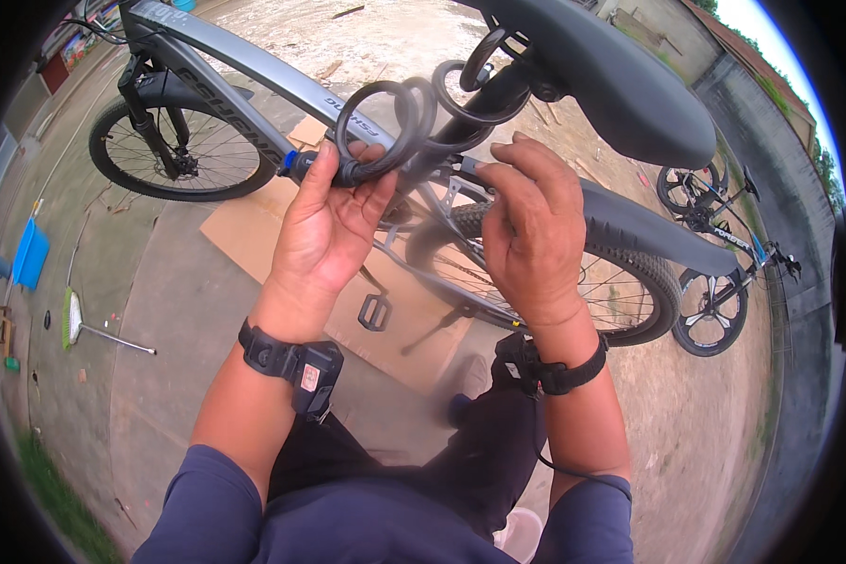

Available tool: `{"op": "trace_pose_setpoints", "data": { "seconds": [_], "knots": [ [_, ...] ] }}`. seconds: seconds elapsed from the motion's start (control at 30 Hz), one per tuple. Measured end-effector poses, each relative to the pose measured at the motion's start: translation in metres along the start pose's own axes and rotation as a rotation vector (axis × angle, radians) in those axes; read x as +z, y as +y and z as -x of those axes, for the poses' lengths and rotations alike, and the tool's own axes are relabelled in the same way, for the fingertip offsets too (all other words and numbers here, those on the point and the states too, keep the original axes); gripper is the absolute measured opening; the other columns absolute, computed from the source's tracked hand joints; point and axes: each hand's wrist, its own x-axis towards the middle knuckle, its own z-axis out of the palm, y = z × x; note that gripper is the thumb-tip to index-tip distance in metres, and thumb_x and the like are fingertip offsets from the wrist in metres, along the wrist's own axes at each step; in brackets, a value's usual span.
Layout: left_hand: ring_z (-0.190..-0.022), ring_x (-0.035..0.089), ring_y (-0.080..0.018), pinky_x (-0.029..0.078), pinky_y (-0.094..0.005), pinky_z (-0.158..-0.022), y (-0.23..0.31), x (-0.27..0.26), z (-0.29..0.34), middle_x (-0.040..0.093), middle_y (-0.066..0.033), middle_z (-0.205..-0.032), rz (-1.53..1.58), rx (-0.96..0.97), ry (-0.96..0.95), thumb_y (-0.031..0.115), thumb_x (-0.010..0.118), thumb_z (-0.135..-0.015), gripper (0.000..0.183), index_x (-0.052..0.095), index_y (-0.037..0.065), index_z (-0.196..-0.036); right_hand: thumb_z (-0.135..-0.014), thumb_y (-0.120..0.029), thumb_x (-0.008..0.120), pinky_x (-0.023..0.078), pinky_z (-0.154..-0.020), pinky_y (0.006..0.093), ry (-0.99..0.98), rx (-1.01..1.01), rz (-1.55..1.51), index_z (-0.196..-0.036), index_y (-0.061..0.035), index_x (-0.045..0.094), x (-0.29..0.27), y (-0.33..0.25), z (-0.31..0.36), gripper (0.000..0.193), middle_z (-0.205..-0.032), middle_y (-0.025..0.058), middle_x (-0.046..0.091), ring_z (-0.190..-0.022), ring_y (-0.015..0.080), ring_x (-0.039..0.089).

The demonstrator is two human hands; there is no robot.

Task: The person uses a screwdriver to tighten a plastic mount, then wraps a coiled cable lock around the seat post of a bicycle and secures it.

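A black coiled cable lock (409,127) hangs in loops around the seat post, below the black saddle (620,85) of a grey bicycle (254,70). My left hand (329,226) is turned palm up, its thumb and fingers closed around the thick lock head, which has a blue end at the left. To the right of the coils, my right hand (536,226) is raised beside the seat post with fingers bent and apart. Nothing shows in it. Its fingertips are close to the frame under the saddle; whether they touch it, I cannot tell.
Flattened cardboard (348,310) lies beneath the bicycle, near its pedal (375,312). A second bicycle (714,244) stands at the right by a grey wall (771,141). A broom (73,320) and a blue dustpan (31,256) are on the left.
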Motion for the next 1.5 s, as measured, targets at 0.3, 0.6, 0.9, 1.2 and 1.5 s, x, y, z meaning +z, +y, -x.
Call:
{"op": "trace_pose_setpoints", "data": {
  "seconds": [0.3, 0.6, 0.9, 1.2, 1.5],
  "knots": [
    [-0.092, 0.070, -0.0248, 0.064, -0.0281, -0.076, 0.013, 0.020, -0.103, 0.069, -0.0142, -0.097, -0.052, 0.089, 0.107, 0.022, 0.065, -0.097, 0.025, 0.059, -0.002, -0.103, -0.091, -0.007, 0.057, 0.051, -0.089, 0.0318, 0.004, 0.868, -0.677, -0.119, -0.0001, 0.060, 0.033, 0.074, -0.010, 0.029, -0.117, 0.0092, 0.065, -0.109, 0.0189, 0.062],
    [-0.068, 0.062, -0.0083, 0.047, -0.0259, -0.060, -0.003, 0.072, -0.131, 0.068, 0.0013, -0.080, -0.820, -0.079, -0.010, 0.036, 0.062, -0.099, 0.026, 0.067, 0.011, -0.095, -0.093, -0.014, 0.066, 0.050, -0.093, 0.0308, -0.134, 0.655, -0.812, -0.126, -0.0006, 0.061, 0.062, 0.120, -0.038, 0.036, -0.122, 0.0074, 0.066, -0.108, 0.0139, 0.063],
    [-0.085, 0.074, -0.0151, 0.060, -0.0221, -0.071, -0.018, 0.076, -0.173, 0.074, -0.0136, -0.100, -0.962, -0.148, -0.388, 0.051, 0.060, -0.094, 0.053, 0.070, 0.002, -0.110, -0.090, -0.016, 0.072, 0.051, -0.091, 0.0274, -0.270, 0.653, -1.182, -0.134, -0.0018, 0.058, 0.086, 0.159, -0.036, 0.048, -0.122, 0.0080, 0.066, -0.104, 0.0133, 0.065],
    [-0.088, 0.068, -0.0221, 0.053, -0.0333, -0.074, -0.013, 0.062, -0.170, 0.071, -0.0120, -0.095, -1.257, -0.129, -0.161, 0.048, 0.051, -0.101, 0.049, 0.070, 0.003, -0.101, -0.089, -0.019, 0.068, 0.047, -0.054, 0.0245, -0.375, 1.020, -0.532, -0.123, 0.0001, 0.065, 0.031, 0.133, -0.049, 0.040, -0.088, 0.0071, 0.068, -0.063, 0.0096, 0.060],
    [-0.091, 0.062, -0.0133, 0.048, -0.0264, -0.071, -0.014, 0.047, -0.074, 0.066, -0.0060, -0.101, -1.133, 0.108, -0.036, 0.036, 0.054, -0.101, 0.041, 0.062, -0.002, -0.114, -0.088, -0.008, 0.056, 0.041, -0.047, 0.0217, -0.364, 1.055, -0.479, -0.137, 0.0074, 0.050, -0.045, 0.084, -0.019, 0.051, -0.082, 0.0064, 0.060, -0.057, 0.0083, 0.054]
  ]
}}
